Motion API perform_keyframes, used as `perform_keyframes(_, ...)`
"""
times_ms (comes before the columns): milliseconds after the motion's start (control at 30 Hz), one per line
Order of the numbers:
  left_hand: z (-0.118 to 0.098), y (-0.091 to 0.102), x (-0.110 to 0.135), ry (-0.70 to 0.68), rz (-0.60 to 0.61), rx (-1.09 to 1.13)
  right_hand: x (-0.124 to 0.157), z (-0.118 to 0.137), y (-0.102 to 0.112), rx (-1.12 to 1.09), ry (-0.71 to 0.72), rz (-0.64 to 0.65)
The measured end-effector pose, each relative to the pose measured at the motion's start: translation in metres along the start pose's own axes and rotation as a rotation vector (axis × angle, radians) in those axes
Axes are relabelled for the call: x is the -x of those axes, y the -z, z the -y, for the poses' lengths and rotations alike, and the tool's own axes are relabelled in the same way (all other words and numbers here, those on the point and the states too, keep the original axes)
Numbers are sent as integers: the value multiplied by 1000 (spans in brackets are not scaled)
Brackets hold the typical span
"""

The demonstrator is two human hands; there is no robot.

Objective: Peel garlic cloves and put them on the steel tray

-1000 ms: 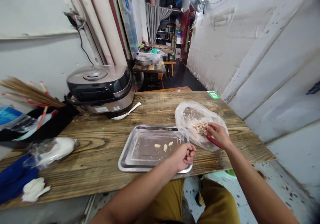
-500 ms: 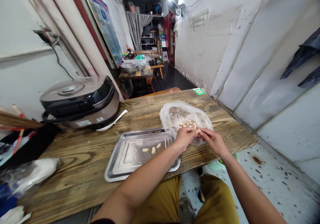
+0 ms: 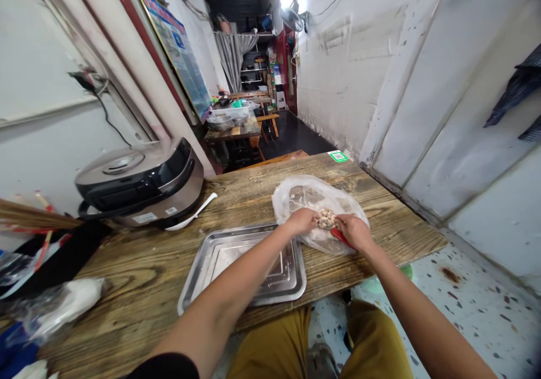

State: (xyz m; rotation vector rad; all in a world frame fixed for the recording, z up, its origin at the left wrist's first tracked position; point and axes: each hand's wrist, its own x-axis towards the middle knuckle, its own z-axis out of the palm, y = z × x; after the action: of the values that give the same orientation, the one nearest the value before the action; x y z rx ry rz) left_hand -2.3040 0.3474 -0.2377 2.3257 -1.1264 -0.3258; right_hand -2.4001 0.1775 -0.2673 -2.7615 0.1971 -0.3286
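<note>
A clear plastic bag point(image 3: 310, 194) lies open on the wooden table point(image 3: 139, 272) and holds a small heap of garlic cloves point(image 3: 326, 218). My left hand point(image 3: 302, 221) reaches into the bag with its fingers curled at the heap; what they hold is hidden. My right hand point(image 3: 355, 232) rests on the bag's near side, closed round a red-handled tool point(image 3: 338, 235). A steel tray point(image 3: 198, 274) sits just left of the bag, and my left forearm crosses over it and hides its middle.
A rice cooker point(image 3: 139, 179) stands at the back left with a white spoon point(image 3: 192, 212) in front of it. A bundle of sticks point(image 3: 29, 219), dark cloth and a white bagged lump point(image 3: 65, 300) crowd the left end. The table's edge drops off close to my right.
My left hand has gone from the tray's near edge up into the bag, meeting my right hand at the cloves. The cloves on the tray are now hidden by my forearm.
</note>
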Motion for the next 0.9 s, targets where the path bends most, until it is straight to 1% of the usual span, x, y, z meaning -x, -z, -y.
perform_keyframes(100, 1, 2, 9, -27, 40, -28, 23, 6, 2, 0, 29, 53)
perform_keyframes(200, 4, 7, 17, -53, 140, -42, 42, 20, 5, -45, 37, 104)
perform_keyframes(267, 5, 10, 22, -79, 204, -51, 47, 26, 6, -87, 10, 78)
perform_keyframes(300, 4, 10, 24, -88, 212, -42, 46, 27, 6, -121, -13, 45)
perform_keyframes(333, 3, 10, 26, -87, 193, -15, 44, 28, 5, -169, -38, 11)
perform_keyframes(367, 0, 8, 27, -77, 149, 34, 40, 27, 4, -231, -63, -20)
perform_keyframes(400, -2, 5, 27, -51, 80, 108, 35, 26, 1, -310, -88, -46)
perform_keyframes(433, -6, 1, 27, 8, -6, 224, 30, 25, -2, -408, -110, -65)
perform_keyframes(500, -12, -7, 24, 187, -163, 502, 20, 23, -10, -643, -147, -77)
perform_keyframes(533, -15, -12, 23, 279, -210, 628, 17, 22, -14, -759, -163, -76)
perform_keyframes(567, -18, -16, 21, 357, -232, 731, 14, 21, -18, -859, -173, -74)
perform_keyframes(600, -21, -20, 20, 413, -236, 809, 13, 20, -22, -930, -179, -72)
perform_keyframes(667, -25, -26, 20, 467, -219, 906, 14, 19, -28, -972, -171, -88)
perform_keyframes(800, -31, -32, 23, 565, -183, 1110, 19, 18, -35, -853, -66, -182)
perform_keyframes(900, -32, -34, 21, 632, -184, 1239, 20, 18, -38, -811, -34, -196)
